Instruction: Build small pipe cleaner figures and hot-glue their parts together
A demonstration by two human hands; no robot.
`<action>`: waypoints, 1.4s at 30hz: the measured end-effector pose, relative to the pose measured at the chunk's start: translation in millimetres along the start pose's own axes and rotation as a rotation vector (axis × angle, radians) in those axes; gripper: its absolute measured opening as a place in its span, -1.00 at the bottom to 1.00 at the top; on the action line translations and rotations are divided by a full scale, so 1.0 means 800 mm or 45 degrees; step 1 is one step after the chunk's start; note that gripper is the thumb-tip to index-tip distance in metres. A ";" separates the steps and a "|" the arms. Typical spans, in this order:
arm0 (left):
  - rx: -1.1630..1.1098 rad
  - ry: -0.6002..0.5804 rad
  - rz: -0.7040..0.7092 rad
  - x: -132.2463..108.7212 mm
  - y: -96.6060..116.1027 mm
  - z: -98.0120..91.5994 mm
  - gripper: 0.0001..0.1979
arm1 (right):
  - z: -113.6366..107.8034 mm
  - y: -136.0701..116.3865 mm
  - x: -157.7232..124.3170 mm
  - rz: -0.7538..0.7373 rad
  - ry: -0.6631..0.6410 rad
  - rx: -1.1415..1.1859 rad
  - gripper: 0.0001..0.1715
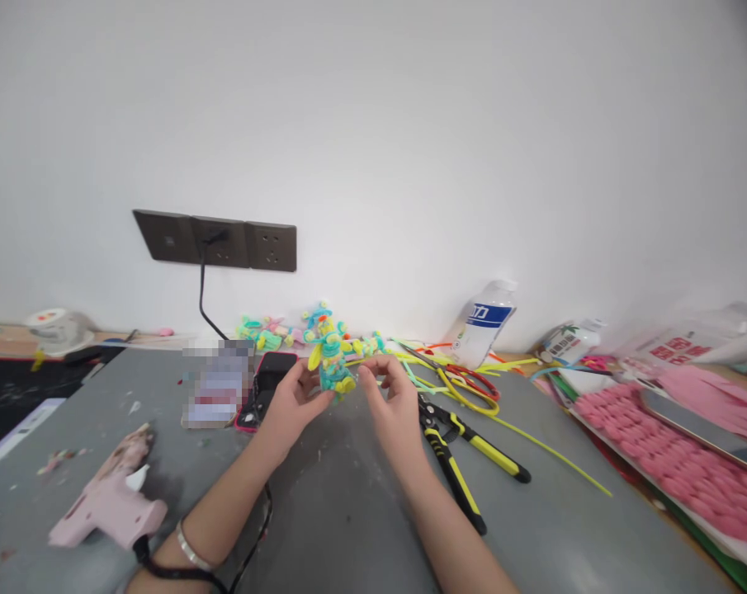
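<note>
Both my hands meet over the middle of the grey table (pixel 348 528). My left hand (pixel 291 406) grips a small figure of teal and yellow pipe cleaners (pixel 332 360) from its left side. My right hand (pixel 393 404) pinches the figure's right side with fingertips curled in. The figure stands upright between them, just above the table. A bracelet sits on my left wrist.
A pink glue gun (pixel 110 503) lies at the front left, its black cord running under my left arm. Yellow-handled pliers (pixel 463 462) lie right of my right hand. A black phone (pixel 267 388), more pipe-cleaner figures (pixel 267 332), loose yellow stems, a bottle (pixel 481 323) and pink pieces (pixel 670 462) are around.
</note>
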State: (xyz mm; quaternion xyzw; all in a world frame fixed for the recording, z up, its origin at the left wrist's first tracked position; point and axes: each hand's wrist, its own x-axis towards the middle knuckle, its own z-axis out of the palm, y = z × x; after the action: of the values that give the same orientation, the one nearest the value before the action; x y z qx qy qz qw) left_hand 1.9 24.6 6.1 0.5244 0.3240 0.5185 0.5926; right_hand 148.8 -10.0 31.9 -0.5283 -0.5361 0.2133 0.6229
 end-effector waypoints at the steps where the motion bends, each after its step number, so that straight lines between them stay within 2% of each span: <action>1: -0.045 0.001 -0.009 0.000 -0.001 0.001 -0.53 | -0.001 0.000 0.001 -0.010 0.001 0.014 -0.84; 6: -0.204 -0.047 -0.024 -0.002 -0.003 0.002 -0.51 | 0.000 -0.004 0.001 -0.115 -0.029 0.032 -0.89; 14: -0.168 -0.004 -0.011 -0.001 -0.001 0.001 -0.55 | 0.007 -0.006 -0.004 -0.194 -0.124 0.029 -0.89; 42: -0.080 -0.042 0.026 -0.002 -0.001 0.000 -0.65 | 0.005 0.004 -0.001 -0.123 -0.172 -0.094 -0.86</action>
State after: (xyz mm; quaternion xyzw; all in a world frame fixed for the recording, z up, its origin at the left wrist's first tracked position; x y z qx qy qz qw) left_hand 1.5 22.9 5.3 0.5174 0.2922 0.5257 0.6087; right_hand 146.0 -7.8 27.8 -0.5088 -0.6092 0.1984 0.5750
